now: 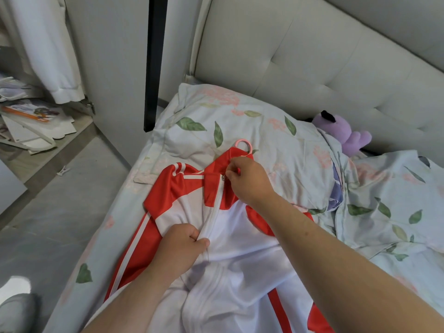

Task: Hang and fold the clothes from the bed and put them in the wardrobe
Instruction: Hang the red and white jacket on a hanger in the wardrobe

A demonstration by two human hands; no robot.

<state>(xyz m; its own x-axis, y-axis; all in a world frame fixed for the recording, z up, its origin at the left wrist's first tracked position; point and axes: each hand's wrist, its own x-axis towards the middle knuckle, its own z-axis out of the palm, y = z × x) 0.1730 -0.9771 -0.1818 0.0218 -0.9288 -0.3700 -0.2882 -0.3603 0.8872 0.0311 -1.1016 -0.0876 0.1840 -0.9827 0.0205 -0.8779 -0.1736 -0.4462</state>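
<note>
White hoodie-looking garment (60,68) hangs in the open wardrobe (101,56) at the far left, with a messy heap of papers and flat cardboard (33,126) on the shelf under it, and a little clip (63,171) lies on the grey floor (60,200) nearby. A grey shoe (16,313) pokes into the bottom left corner. Moving over, a black vertical post (155,63) stands between the wardrobe door and the bed. The bed (396,212) has pale blue floral bedding with green leaves and pink flowers, and the red and white track jacket (240,236) lies spread on it, front side up, collar pointing toward the pillow (240,121). The left hand (182,246) is clenched on the white fabric right beside the zipper line, about halfway down the jacket front, bunching it up a bit. A pink hanger hook (243,145) sticks out of the collar, so the hanger seems to be inside the jacket, though the rest of it is hidden. The right hand (247,179) is up at the collar, thumb and fingers pinching at the top of the zipper, where a small metal pull shows just beside the fingertips. Further right, a purple plush toy (346,138) sits against the padded cream headboard (312,56), partly tucked behind the pillow, and the rumpled duvet covers the rest.
</note>
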